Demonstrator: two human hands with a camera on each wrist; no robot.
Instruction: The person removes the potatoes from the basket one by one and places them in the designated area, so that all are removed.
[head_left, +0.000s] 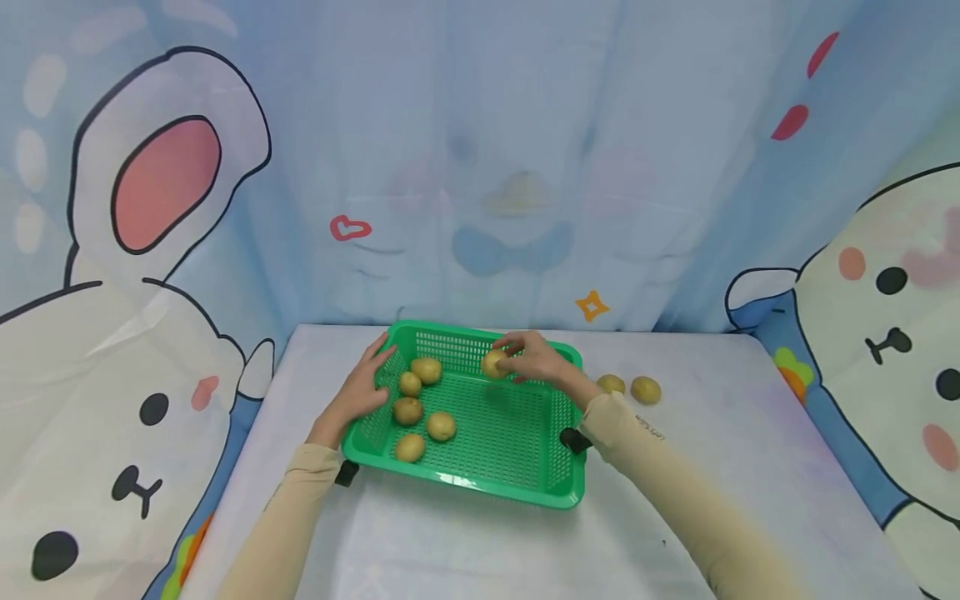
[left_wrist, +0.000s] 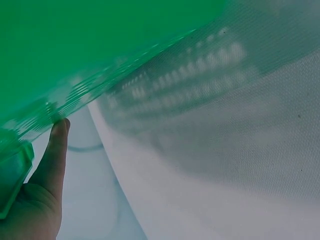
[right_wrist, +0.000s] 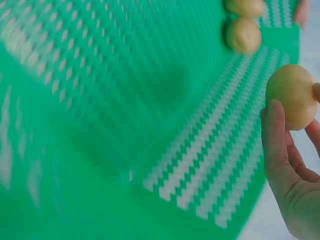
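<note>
Potatoes (head_left: 441, 426) lie in the basket's (head_left: 495, 442) left half, beside the left hand (head_left: 360, 390), whose spread fingers touch the left rim, likely to steady it. Near the basket's back, right of its middle, the right hand (head_left: 536, 359) pinches one potato (head_left: 492, 363), best lowered before release. Two more potatoes (head_left: 646, 390) sit right of the basket.

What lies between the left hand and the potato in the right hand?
The head view shows a larger potato and a smaller potato inside the green basket, between the left hand and the held potato.
</note>
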